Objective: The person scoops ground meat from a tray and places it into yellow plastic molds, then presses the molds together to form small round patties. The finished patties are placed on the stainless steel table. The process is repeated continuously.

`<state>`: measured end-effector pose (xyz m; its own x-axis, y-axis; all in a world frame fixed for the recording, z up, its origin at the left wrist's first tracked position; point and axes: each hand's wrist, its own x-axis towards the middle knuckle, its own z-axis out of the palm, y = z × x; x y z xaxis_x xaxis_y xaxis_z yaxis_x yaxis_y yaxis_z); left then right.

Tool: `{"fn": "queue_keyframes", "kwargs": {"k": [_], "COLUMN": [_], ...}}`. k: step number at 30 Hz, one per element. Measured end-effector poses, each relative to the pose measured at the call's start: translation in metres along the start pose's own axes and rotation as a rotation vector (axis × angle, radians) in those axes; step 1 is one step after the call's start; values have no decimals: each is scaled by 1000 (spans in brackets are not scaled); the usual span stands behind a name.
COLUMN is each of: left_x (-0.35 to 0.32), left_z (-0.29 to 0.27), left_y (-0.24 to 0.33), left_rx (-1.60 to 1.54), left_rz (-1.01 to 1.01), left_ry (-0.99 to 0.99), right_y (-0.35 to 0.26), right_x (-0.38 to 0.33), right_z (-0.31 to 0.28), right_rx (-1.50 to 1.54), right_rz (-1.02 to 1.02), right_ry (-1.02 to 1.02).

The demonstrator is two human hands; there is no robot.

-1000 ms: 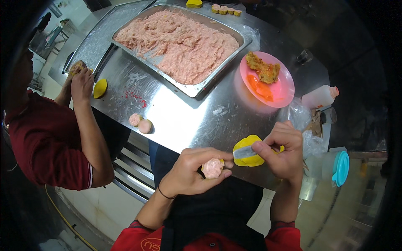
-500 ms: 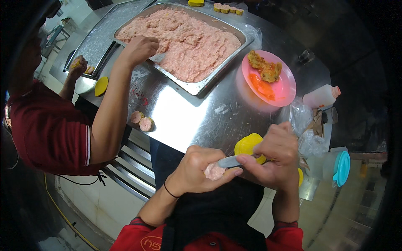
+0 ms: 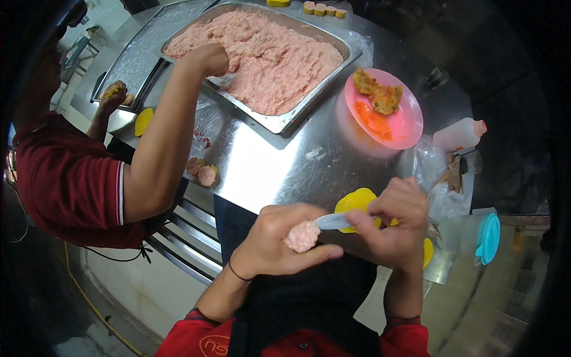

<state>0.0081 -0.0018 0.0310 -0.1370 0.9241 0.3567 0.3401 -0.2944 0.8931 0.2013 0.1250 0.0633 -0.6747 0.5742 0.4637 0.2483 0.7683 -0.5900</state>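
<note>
My left hand (image 3: 279,238) is curled round a small lump of pink meat paste (image 3: 303,236), its top showing between thumb and fingers. Any wrapper beneath it is hidden by my fingers. In my right hand (image 3: 395,223), a flat greyish spatula (image 3: 333,222) points left, its tip at the edge of the lump. Round yellow dough wrappers (image 3: 358,205) lie on the table just behind the spatula. Two filled dumplings (image 3: 207,175) with yellow sides stand by the table edge to the left. Farther back, a big metal tray (image 3: 276,124) holds a mass of pink meat paste (image 3: 262,59).
At left a co-worker's hand (image 3: 209,59) is over the tray; their other hand (image 3: 113,95) holds something yellow. A pink plate (image 3: 410,128) with fried food, a white bottle (image 3: 461,135), plastic bags (image 3: 443,202) and a turquoise-lidded container (image 3: 486,239) sit at right. More dumplings (image 3: 321,9) stand behind.
The spatula has drawn back to the right from over the lump to its edge, baring more of the paste. The co-worker's hand at the tray has turned, and their elbow has shifted.
</note>
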Motion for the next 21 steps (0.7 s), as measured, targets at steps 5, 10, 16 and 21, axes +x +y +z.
{"fn": "queue_keyframes", "kwargs": {"k": [5, 10, 16, 21], "left_x": [-2, -5, -3, -3], "left_z": [2, 1, 5, -2], "left_y": [1, -1, -2, 4], "left_rx": [-63, -13, -57, -46], "left_rz": [-15, 11, 93, 40], "left_ry": [12, -140, -78, -14], "right_y": [4, -5, -16, -9], "right_x": [-1, -1, 0, 0], "right_z": [-7, 3, 2, -8], "right_rx": [131, 85, 113, 30], "right_rz": [61, -3, 10, 97], "right_ry": [-57, -94, -86, -41]}}
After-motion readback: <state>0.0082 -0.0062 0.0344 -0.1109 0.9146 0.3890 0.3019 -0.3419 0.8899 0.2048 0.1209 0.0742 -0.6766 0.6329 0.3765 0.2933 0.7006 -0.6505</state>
